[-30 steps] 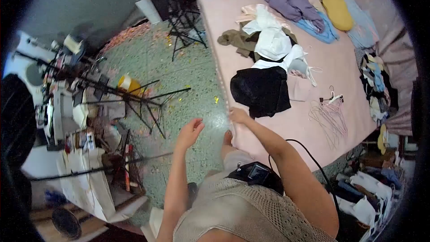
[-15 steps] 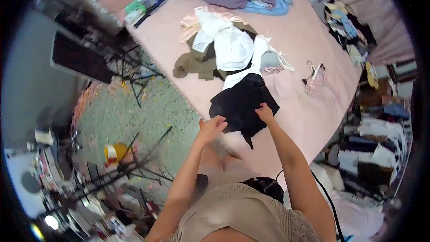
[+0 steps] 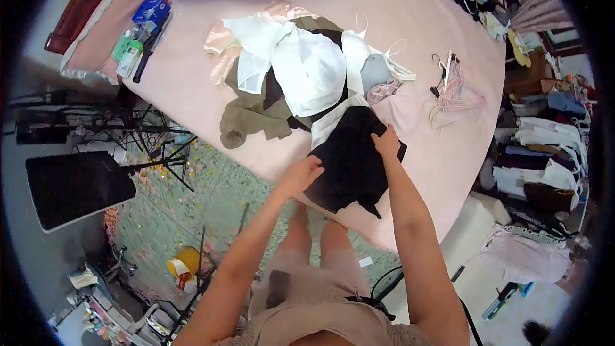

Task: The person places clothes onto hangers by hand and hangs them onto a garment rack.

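Now, black garment (image 3: pixel 353 165): here it lies, on the near side of the bed (image 3: pixel 442 182), between both hands, matte and dark, its top end against the pile.
Left hand (image 3: pixel 302 176): at the garment's left edge, fingers half curled and slightly parted; whether they pinch any cloth, I can't tell.
Right hand (image 3: pixel 387 143): over the upper right edge, fingers loosely bent onto the fabric; how firm that hold is, can't tell either.
Edges: best met at matching heights, I'd judge, with an even, gentle outward pull so the middle flattens.
Pointed tail (image 3: pixel 369 207): poking out at the bottom, worth smoothing by palm, and soft enough to obey.
White clothes (image 3: pixel 309 72): rumpled, thin-looking, just beyond; a low, light touch should avoid dragging them along.
Olive garment (image 3: pixel 255 116): limp, bunched folds, left of the white.
Pink garment (image 3: pixel 396 107): smooth below, gathered and ruffled above.
Hangers (image 3: pixel 459 93): a slim, wiry tangle, well apart on the right.
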### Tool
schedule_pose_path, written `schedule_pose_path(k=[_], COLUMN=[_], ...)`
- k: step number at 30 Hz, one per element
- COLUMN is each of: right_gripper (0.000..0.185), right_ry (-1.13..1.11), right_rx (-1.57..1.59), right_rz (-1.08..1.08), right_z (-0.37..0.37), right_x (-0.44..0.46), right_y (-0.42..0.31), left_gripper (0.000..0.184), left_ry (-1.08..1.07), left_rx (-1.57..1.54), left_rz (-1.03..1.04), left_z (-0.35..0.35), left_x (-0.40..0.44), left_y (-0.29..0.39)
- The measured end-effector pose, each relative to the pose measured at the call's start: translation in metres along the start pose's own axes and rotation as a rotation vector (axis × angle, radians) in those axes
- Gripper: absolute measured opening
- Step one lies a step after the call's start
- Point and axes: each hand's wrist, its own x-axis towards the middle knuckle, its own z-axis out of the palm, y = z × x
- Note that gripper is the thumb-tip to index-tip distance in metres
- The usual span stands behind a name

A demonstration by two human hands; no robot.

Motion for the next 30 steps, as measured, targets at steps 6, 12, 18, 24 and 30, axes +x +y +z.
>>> schedule_pose_path(k=[6, 12, 18, 24, 30], right_gripper=[0.035, 0.036, 0.063, 0.034, 0.026], right_ry=[-0.160, -0.267, -0.212, -0.001, -0.532], right_rx=[0.257, 0.438, 0.030, 0.352, 0.612], right_rz=[-0.112, -0.295, 0.022, -0.369, -0.689], right_z=[0.067, 0.020, 0.013, 0.037, -0.048], right_x=[0.008, -0.023, 0.010, -0.022, -0.086], right_y=[0.049, 0.015, 0.050, 0.073, 0.013], left_gripper=[0.035, 0.036, 0.038, 0.052, 0.050], left_ry=[-0.070, -0.022, -0.082, 0.037, 0.319], left_rx=[-0.129, -0.158, -0.162, -0.205, -0.560], left_rz=[-0.013, -0.048, -0.083, -0.130, -0.156], left_z=[0.032, 0.055, 0.073, 0.101, 0.115], left_x=[0.033, 0.055, 0.065, 0.072, 0.102], left_y=[0.017, 0.031, 0.040, 0.041, 0.036])
